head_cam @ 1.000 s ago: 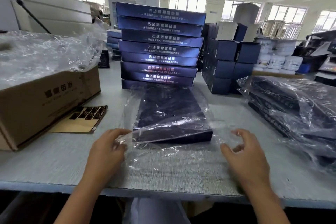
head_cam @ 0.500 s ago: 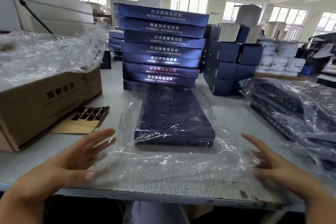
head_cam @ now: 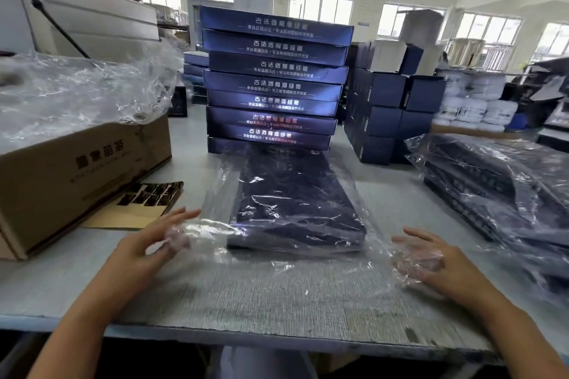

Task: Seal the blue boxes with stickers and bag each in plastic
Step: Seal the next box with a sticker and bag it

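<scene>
A dark blue box lies flat mid-table inside a clear plastic bag, whose loose open end spreads toward me. My left hand is at the bag's near left edge. Its fingers reach forward, its thumb shows through the film, and it pinches a raised fold of plastic. My right hand rests at the near right edge, fingers fairly straight, with film draped over its thumb side. A sticker sheet lies to the left.
A tall stack of blue boxes stands right behind the bagged box. At the left is a cardboard carton heaped with plastic. Bagged boxes pile up at the right, with smaller blue cartons behind. The table's front edge is close to me.
The box settled flat from a tilt. My hands let go and spread wide apart, then came back in to the near corners of the bag's flap.
</scene>
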